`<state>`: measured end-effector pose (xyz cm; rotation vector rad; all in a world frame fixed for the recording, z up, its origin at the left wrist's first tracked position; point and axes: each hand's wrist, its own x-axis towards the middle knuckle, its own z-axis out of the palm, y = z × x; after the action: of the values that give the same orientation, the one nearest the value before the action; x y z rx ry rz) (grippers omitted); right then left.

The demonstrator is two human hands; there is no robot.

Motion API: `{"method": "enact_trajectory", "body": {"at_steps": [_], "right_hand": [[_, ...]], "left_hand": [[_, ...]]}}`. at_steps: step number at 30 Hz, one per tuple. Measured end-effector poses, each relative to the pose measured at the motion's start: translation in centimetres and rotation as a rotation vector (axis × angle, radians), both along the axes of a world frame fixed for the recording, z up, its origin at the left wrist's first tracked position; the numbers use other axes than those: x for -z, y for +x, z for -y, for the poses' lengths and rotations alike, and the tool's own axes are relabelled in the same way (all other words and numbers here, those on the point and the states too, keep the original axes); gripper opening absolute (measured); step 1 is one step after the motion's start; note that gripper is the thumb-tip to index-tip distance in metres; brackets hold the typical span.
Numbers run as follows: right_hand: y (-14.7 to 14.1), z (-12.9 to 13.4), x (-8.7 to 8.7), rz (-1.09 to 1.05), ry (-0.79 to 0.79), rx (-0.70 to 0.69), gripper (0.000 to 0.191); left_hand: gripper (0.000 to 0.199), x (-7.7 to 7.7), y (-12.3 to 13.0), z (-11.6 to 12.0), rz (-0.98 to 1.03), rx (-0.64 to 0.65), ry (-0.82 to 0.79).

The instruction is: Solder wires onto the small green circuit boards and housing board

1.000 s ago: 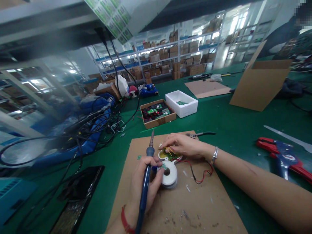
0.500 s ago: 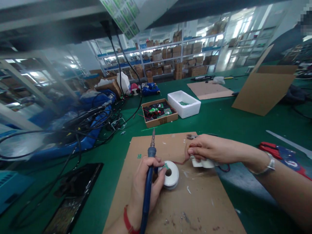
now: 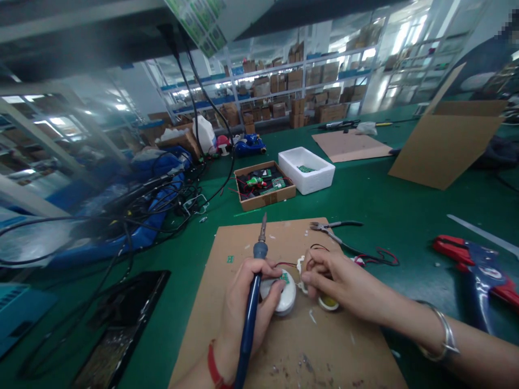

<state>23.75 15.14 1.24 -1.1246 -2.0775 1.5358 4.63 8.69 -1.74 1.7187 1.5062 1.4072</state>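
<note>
My left hand (image 3: pixel 253 297) is closed around a blue-handled soldering iron (image 3: pixel 252 302), its tip pointing up and away. Under the same hand's thumb is a small green circuit board (image 3: pixel 285 277), against a white round spool (image 3: pixel 287 300). A thin dark red wire (image 3: pixel 286 264) runs from near the board toward my right hand (image 3: pixel 330 275). The fingers of that hand are pinched on a white plastic part (image 3: pixel 300 267) with a round, yellowish-centred end (image 3: pixel 328 302); the hand covers much of it. All this is over a brown cardboard sheet (image 3: pixel 344 346).
Cutting pliers (image 3: pixel 332 226) lie at the cardboard's far edge. A red-and-blue hand tool (image 3: pixel 474 265) is at right. Beyond stand a carton tray (image 3: pixel 267 201) of parts, a white foam box (image 3: pixel 316 183) and an open cardboard box (image 3: pixel 441 146). Tangled black cables (image 3: pixel 174 200) spread at left.
My right hand has shifted slightly left and turned the white part, so its round end shows. The pliers are uncovered. The soldering iron's tip has moved a little right.
</note>
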Motion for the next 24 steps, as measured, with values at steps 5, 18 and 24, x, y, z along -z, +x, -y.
{"method": "enact_trajectory", "body": {"at_steps": [5,18,24], "right_hand": [[-0.4,0.2,0.6,-0.134,-0.122,0.068,0.015],[-0.5,0.2,0.7,-0.109,-0.002,0.15,0.015],[-0.6,-0.6,1.6,-0.03,0.321,0.303,0.01]], "left_hand": [[0.011,-1.5,-0.7,0.3,0.038,-0.05,0.077],[0.01,-5.6,0.7,-2.4,-0.323,-0.034,0.081],[0.038,-4.7,-0.8,-0.5,-0.027,-0.214,0.056]]}}
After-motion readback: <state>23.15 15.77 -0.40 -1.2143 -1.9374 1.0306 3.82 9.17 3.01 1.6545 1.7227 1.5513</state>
